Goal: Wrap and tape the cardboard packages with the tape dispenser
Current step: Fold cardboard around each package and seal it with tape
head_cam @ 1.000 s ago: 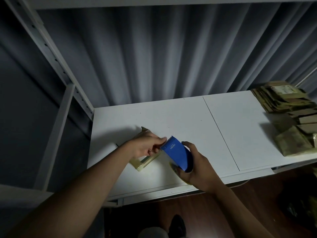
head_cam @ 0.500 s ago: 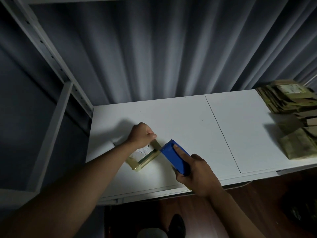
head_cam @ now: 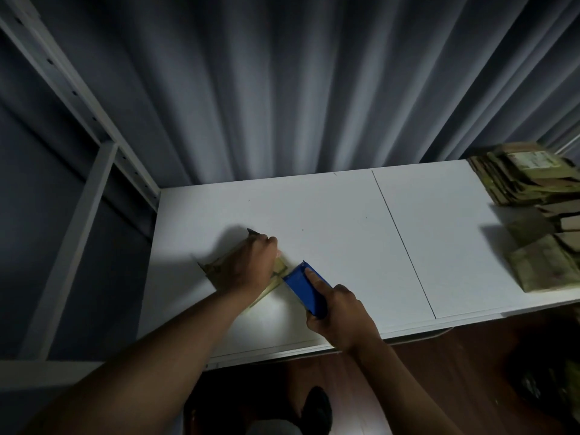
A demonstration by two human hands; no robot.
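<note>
Flat brown cardboard package [head_cam: 216, 267], lying on the white tabletop [head_cam: 345, 221], left hand [head_cam: 251, 268] pressing down on it, fingers curled over its far edge. Blue plastic tape dispenser [head_cam: 306, 291], touching the package's right end, right hand [head_cam: 339, 315] gripping it, forefinger lying along its top. Stack of taped cardboard packages [head_cam: 533, 215] sitting at the tabletop's far right.

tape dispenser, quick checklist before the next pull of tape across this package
1. Right hand grips the blue tape dispenser, forefinger along its top: ok.
2. Left hand holds the cardboard package down on the white table: ok.
3. Dispenser's toothed end meets the package edge: cannot tell, the left hand covers the join.
4. Tape already stuck to the package: cannot tell, too dim and glossy to read.
5. Room on the table to the right of the dispenser for the pull: ok, bare surface up to the stack of packages at the far right.
</note>
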